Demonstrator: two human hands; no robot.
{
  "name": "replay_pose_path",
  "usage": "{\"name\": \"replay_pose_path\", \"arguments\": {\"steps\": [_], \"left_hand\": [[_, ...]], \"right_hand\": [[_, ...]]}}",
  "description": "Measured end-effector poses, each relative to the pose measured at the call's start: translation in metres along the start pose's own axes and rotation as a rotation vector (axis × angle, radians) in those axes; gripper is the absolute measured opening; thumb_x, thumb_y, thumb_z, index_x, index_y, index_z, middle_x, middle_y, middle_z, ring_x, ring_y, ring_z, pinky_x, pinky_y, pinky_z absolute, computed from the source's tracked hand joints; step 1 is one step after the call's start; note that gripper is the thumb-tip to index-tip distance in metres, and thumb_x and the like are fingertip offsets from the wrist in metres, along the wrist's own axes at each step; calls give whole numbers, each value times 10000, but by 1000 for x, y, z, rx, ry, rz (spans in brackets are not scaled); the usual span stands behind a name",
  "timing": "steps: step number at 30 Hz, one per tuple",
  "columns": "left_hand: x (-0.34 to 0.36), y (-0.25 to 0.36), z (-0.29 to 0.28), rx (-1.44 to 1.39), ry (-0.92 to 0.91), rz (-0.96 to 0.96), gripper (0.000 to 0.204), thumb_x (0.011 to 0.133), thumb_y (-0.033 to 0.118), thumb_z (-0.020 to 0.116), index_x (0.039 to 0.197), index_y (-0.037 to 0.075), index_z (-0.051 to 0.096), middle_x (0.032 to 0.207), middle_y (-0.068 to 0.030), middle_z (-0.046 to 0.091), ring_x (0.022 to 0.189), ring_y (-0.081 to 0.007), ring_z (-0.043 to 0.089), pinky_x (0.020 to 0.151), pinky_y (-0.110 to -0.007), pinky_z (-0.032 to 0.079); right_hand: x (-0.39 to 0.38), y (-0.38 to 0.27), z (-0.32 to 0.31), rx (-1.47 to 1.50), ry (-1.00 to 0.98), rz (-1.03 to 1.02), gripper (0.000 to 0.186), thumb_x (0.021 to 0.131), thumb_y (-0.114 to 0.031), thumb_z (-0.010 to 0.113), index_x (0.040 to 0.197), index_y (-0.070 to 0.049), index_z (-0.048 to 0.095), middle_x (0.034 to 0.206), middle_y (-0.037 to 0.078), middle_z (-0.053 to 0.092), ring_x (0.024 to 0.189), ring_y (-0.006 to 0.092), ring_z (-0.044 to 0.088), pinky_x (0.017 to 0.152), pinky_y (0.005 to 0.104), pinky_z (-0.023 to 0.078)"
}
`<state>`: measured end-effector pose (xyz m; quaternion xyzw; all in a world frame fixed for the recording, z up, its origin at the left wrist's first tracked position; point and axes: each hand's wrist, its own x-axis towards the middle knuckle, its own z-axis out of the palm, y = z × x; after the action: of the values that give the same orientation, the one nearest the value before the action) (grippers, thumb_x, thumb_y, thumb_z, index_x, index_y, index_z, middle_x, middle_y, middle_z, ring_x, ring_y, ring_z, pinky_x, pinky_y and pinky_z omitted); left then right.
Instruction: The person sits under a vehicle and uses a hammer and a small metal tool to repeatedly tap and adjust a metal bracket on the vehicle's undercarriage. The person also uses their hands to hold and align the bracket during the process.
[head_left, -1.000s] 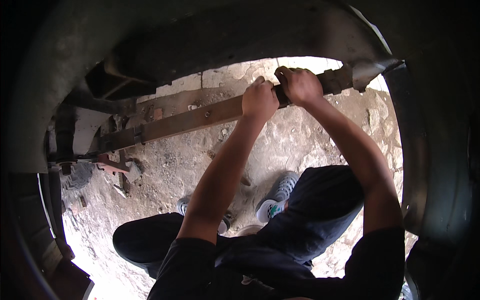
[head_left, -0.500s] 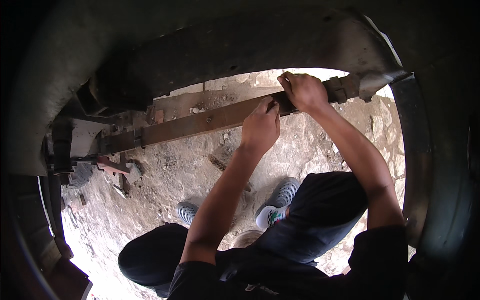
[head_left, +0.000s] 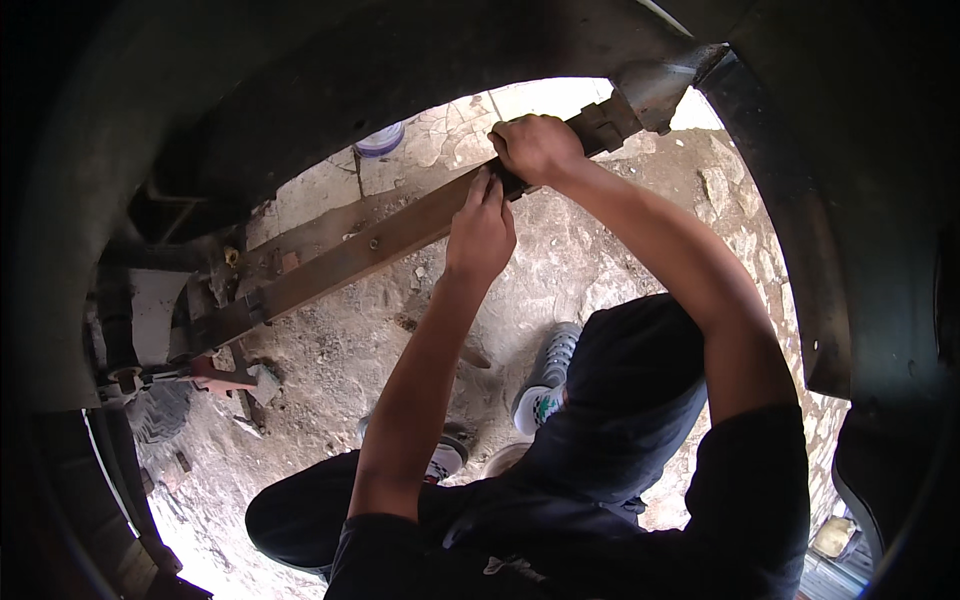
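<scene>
A long, rusty leaf spring (head_left: pixel 370 245) runs slantwise under a vehicle body, from lower left to upper right. My right hand (head_left: pixel 540 150) is curled over its upper right part, fingers closed round the far edge. Just left of it, my left hand (head_left: pixel 482 232) has its fingers pressed together against the spring, beside a dark patch (head_left: pixel 508 178) on the metal. What the left fingertips pinch, if anything, is hidden. A metal clamp (head_left: pixel 603 125) sits on the spring right of my right hand, and another band (head_left: pixel 257 306) wraps it farther left.
The dark wheel arch (head_left: pixel 400 60) curves over and around me. A shock absorber (head_left: pixel 118 320) hangs at the left. Beneath lies rough, stony ground (head_left: pixel 330 370), with a reddish piece (head_left: pixel 222 378) beside rubble. A purple-and-white round container (head_left: pixel 380 140) stands beyond the spring.
The view has shifted, so the spring looks steeper and the container has come into sight. My left fingers have straightened along the spring; the right hand stays on it, nearer the left.
</scene>
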<state>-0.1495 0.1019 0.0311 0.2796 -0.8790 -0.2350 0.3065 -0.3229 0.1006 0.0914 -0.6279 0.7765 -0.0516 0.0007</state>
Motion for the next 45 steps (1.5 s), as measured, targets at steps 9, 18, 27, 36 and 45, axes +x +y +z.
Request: {"name": "replay_pose_path", "arguments": {"steps": [9,18,27,36,45], "left_hand": [[-17,5,14,-9,-2,-24,439,930,143,537,1300,-89,579,1454,-289,496,1100,-444,650,940,-479,557],[-5,7,1,38,-83,-102,487,887,150,516,1327,-43,597,1427,-272,533,1042,-438,675,940,-486,559],[26,25,5,207,-52,-193,551,858,156,534,1370,-47,561,1416,-259,546,1022,-415,688,928,-477,559],[16,34,-11,262,-215,-242,509,824,183,569,1295,8,649,1406,-193,581,1041,-390,691,920,-466,568],[-11,40,10,281,-162,-222,686,812,116,604,1462,-43,452,1536,-257,423,987,-403,710,849,-445,592]], "right_hand": [[-3,3,2,16,28,21,296,1004,-288,464,1071,-112,692,904,196,735,865,381,721,798,491,583],[-1,22,5,-93,230,-105,318,906,-162,500,1170,-135,674,870,145,751,814,303,733,814,430,535],[-11,32,-2,-176,191,-100,187,941,-207,495,980,-120,657,807,120,749,731,288,731,814,425,514],[-18,26,-9,-176,172,-116,182,955,-218,491,965,-119,643,781,133,742,710,293,734,713,431,554],[-9,33,-2,-188,176,-133,215,981,-228,470,981,-113,651,781,141,737,716,310,728,705,450,565]]}}
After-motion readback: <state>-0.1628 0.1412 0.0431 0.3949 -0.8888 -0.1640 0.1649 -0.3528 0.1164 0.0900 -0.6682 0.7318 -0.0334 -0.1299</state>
